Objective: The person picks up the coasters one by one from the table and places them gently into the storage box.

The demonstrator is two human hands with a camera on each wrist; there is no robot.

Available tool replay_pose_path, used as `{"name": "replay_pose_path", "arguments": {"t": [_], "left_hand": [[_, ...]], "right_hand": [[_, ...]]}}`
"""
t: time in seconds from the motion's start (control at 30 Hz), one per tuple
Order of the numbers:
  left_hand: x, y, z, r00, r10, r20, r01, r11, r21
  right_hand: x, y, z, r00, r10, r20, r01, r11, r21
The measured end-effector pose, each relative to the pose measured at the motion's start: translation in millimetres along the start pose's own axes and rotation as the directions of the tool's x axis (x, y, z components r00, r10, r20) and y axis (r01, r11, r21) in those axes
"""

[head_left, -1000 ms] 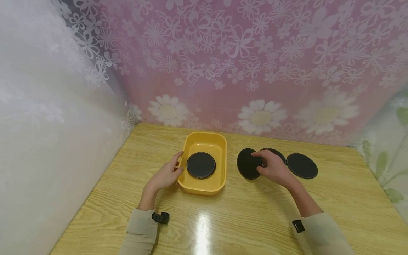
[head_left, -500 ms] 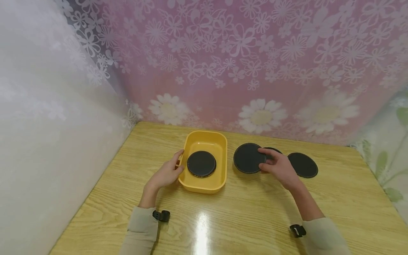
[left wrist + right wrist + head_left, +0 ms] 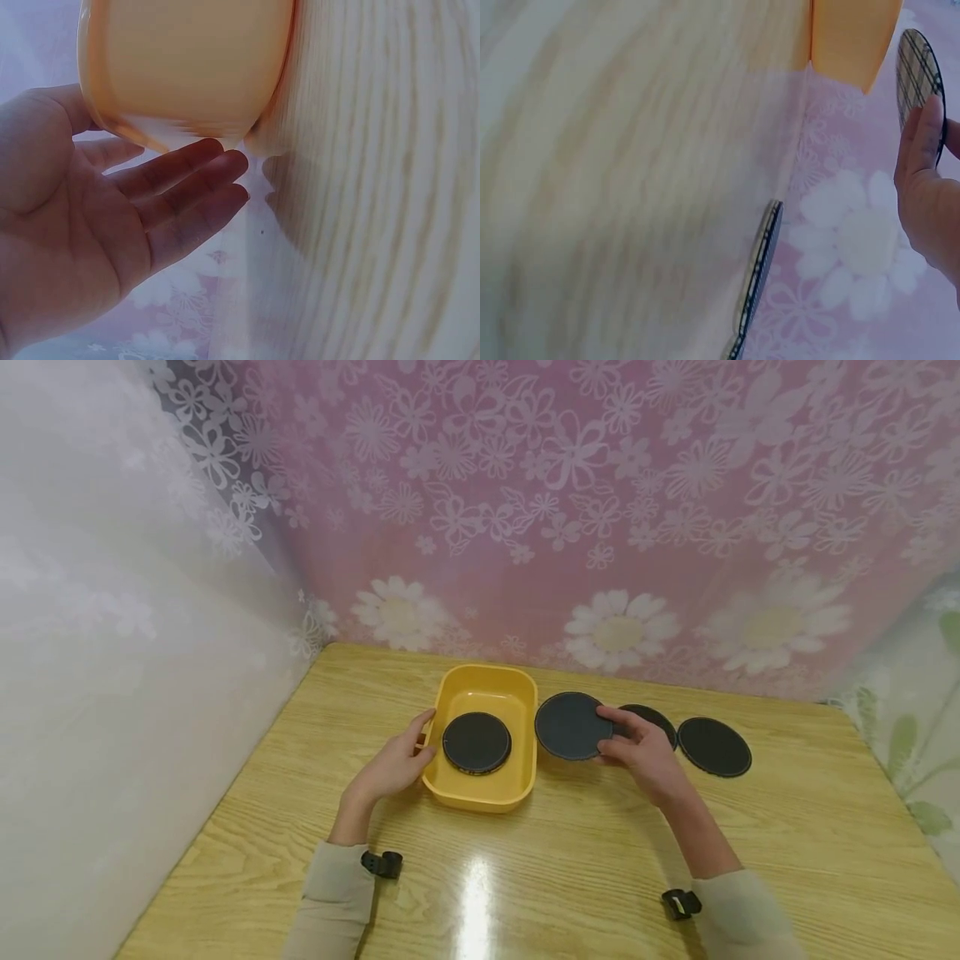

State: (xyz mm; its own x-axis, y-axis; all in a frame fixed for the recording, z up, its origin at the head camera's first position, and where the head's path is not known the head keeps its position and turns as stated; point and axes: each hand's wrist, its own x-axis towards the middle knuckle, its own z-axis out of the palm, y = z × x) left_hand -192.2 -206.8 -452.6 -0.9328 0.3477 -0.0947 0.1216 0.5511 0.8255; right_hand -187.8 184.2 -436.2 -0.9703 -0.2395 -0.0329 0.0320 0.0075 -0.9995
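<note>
Near the tray's right side, my right hand [image 3: 648, 760] pinches a round black coaster [image 3: 572, 727] by its right edge. It is off the table, and its plaid underside shows in the right wrist view. My left hand [image 3: 392, 766] holds the left rim of the yellow plastic tray [image 3: 480, 797]; in the left wrist view the other fingers [image 3: 202, 214] lie loosely outside it. A round black coaster [image 3: 477, 742] lies in the tray; whether others lie under it I cannot tell. Right of the held one, two more coasters lie on the wood: one coaster [image 3: 649, 722] partly hidden by my right hand, another coaster [image 3: 714, 747] beside it.
The wood-grain table [image 3: 570, 868] meets a pink flowered cloth [image 3: 517, 602] at its back edge. A pale cloth [image 3: 150, 677] borders the left, and a leaf-patterned cloth [image 3: 930, 743] the right. A black strap sits on each wrist.
My right hand has lifted the coaster from the table and brought it left, close to the tray's right rim. My left hand stays at the tray.
</note>
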Motion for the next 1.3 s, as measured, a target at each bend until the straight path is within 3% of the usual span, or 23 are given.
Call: {"name": "replay_pose_path", "arguments": {"t": [0.17,0.3,0.57,0.87,1.3], "left_hand": [[0.8,-0.8,-0.6,1.0,-0.012,0.007,0.012,1.0,-0.015],[0.9,-1.0,-0.7,1.0,-0.007,0.003,0.007,1.0,-0.009],[0.9,-0.1,-1.3,1.0,0.002,0.009,-0.001,1.0,-0.022],[0.6,1.8,-1.5,1.0,-0.001,-0.004,0.001,1.0,0.012],[0.4,0.9,-2.0,1.0,0.009,-0.02,-0.008,0.999,0.036]], "right_hand": [[4.5,5,6,1.0,-0.013,-0.006,0.014,0.995,0.095],[10.4,8,14,1.0,-0.028,0.003,0.027,0.993,0.112],[23.5,1,35,0.999,-0.025,0.035,0.024,1.0,0.017],[37.3,0,60,0.996,-0.003,0.085,0.002,1.0,0.011],[63.4,-9,100,0.997,0.074,0.021,-0.07,0.987,-0.142]]}}
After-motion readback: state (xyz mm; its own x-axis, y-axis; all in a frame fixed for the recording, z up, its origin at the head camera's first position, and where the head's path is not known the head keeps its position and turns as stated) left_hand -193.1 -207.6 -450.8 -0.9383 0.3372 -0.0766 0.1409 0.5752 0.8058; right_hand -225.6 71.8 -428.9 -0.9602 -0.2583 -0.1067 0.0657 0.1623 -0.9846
